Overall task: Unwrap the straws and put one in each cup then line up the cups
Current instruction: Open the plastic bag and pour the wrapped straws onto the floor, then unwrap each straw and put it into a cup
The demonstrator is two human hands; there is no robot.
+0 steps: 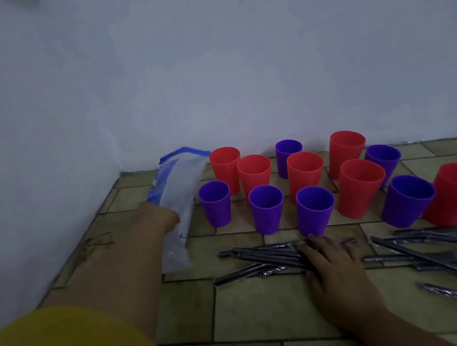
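One head cam, wide-angle, faces forward and down. Wall (pixel 204 58) fills top half, tiled surface (pixel 256 310) and cups (pixel 314 210) mid-frame, left hand (pixel 159 215) and right hand (pixel 333 264) close below.

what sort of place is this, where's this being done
Likely a plain room at home, though I can't be sure: a tan tile-patterned surface meets bare white walls in a corner, and red and purple plastic cups and dark wrapped straws sit directly on it.
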